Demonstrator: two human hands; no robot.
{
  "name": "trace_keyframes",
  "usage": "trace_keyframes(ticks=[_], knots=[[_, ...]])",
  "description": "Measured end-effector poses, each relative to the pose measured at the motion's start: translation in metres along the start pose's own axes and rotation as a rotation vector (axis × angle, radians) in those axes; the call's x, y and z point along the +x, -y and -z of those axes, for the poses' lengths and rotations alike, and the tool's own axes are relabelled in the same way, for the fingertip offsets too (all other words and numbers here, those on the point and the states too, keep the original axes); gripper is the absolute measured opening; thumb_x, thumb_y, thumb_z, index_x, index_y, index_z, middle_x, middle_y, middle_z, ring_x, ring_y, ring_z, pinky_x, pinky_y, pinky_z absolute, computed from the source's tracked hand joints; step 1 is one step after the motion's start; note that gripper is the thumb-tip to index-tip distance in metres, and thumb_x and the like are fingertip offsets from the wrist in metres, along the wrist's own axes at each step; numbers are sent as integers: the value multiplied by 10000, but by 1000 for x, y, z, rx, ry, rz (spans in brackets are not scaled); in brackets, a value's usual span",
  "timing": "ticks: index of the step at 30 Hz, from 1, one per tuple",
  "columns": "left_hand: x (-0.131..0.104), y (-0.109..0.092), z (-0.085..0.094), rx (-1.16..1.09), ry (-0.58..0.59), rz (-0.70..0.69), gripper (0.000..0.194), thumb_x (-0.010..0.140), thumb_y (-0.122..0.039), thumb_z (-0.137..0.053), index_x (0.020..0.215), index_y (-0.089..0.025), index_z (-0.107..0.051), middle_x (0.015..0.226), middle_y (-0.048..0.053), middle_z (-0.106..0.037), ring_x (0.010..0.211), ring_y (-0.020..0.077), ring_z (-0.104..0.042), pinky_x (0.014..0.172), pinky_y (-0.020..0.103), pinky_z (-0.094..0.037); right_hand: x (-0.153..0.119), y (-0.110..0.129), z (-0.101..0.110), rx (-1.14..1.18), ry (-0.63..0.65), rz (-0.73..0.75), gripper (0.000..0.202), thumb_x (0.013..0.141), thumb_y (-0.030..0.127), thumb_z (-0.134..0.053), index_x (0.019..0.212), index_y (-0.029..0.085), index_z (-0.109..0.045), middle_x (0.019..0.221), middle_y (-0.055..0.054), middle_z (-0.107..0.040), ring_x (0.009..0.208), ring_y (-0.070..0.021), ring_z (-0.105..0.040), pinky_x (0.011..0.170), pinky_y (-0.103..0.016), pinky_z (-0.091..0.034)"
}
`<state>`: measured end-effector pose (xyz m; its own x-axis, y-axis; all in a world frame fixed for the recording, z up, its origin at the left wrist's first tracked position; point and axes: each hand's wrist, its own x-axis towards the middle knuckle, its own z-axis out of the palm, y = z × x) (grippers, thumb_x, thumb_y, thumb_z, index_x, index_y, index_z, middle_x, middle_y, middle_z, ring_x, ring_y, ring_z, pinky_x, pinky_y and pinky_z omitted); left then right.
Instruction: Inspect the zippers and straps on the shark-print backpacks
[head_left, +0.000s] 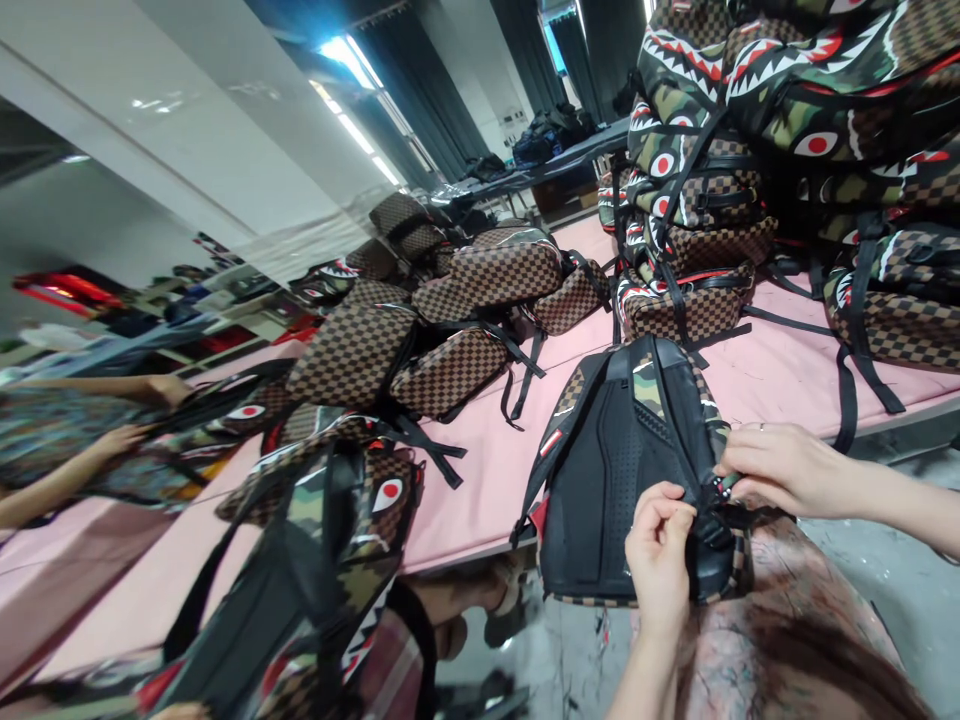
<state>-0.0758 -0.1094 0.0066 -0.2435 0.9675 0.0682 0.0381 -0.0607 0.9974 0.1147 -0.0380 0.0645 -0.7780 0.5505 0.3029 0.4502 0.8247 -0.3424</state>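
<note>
A backpack (600, 500) with a black padded back panel and brown checkered sides lies back side up at the table's near edge, partly over my lap. My left hand (660, 555) is closed in a pinch above the panel, close to the black shoulder strap (679, 440); what its fingertips hold is too small to see. On the bag's right side my right hand (787, 468) is also closed, its fingers together at the strap's lower part. A small dark piece with light specks shows at those fingertips, too small to name.
Checkered backpacks (495, 280) lie heaped on the pink table (465, 500). Tall stacks of shark-face backpacks (690, 200) rise at the right. At left, a co-worker's arms (82, 460) handle a bag. Another backpack (300, 560) stands nearer, with part of a hand below.
</note>
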Motion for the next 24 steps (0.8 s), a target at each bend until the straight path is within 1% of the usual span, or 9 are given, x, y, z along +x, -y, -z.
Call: trace_keyframes(ticks=[5,8,11,14,16,18,20,22,24], knots=[[0,-3,-2,-33,9,14,200,744,-311,-611,620,-154,-614,872,54,-559,849,171,-522,752,270,-420,17,1,8,-26,82,96,238,907,289,-392,798,190,-579,703,-21,-537,652,-144,-477,578,-243,-344],[0,-7,-2,-225,-30,148,264,706,-370,-649,595,-140,-580,862,52,-555,696,122,-500,609,226,-429,14,-1,6,-8,29,90,240,895,261,-401,757,193,-586,674,-22,-535,639,-147,-470,575,-251,-338],[1,-13,0,-569,-67,332,402,735,-490,-581,559,-134,-519,826,44,-556,583,82,-464,536,214,-428,-2,-4,-9,277,-101,-107,181,881,270,-429,849,188,-586,751,-29,-578,694,-142,-521,630,-246,-385],[3,-17,2,-727,-65,394,470,765,-555,-501,547,-139,-490,764,39,-556,571,87,-490,530,218,-441,-18,1,-39,634,-188,-389,236,818,276,-509,1036,195,-549,840,-18,-603,729,-142,-563,626,-233,-421],[6,-17,2,-686,-45,364,486,768,-562,-494,526,-142,-467,730,30,-550,543,80,-486,526,217,-442,-23,9,-64,697,-181,-469,398,709,284,-625,1092,204,-551,774,12,-606,642,-136,-553,557,-221,-406],[11,-15,5,-559,-14,308,478,764,-553,-507,521,-144,-462,723,25,-549,533,78,-485,526,218,-443,-24,18,-87,607,-190,-475,289,665,276,-660,942,198,-631,675,23,-599,577,-127,-527,533,-220,-378],[17,-13,11,-341,-17,222,409,746,-516,-558,574,-148,-511,717,15,-553,556,86,-496,535,211,-439,-22,24,-103,431,-237,-465,114,704,298,-633,719,186,-637,593,16,-576,544,-121,-499,530,-225,-350],[23,-11,19,-77,-12,153,337,738,-473,-589,622,-159,-547,651,-4,-545,563,95,-501,535,198,-423,-21,28,-113,227,-299,-443,206,768,313,-571,609,181,-578,549,7,-544,526,-120,-471,524,-232,-322],[28,-9,25,160,50,142,323,742,-461,-586,611,-168,-548,553,-24,-518,516,94,-490,508,191,-392,-19,32,-118,41,-354,-404,248,818,268,-498,588,183,-535,540,-3,-526,525,-130,-460,527,-247,-304]])
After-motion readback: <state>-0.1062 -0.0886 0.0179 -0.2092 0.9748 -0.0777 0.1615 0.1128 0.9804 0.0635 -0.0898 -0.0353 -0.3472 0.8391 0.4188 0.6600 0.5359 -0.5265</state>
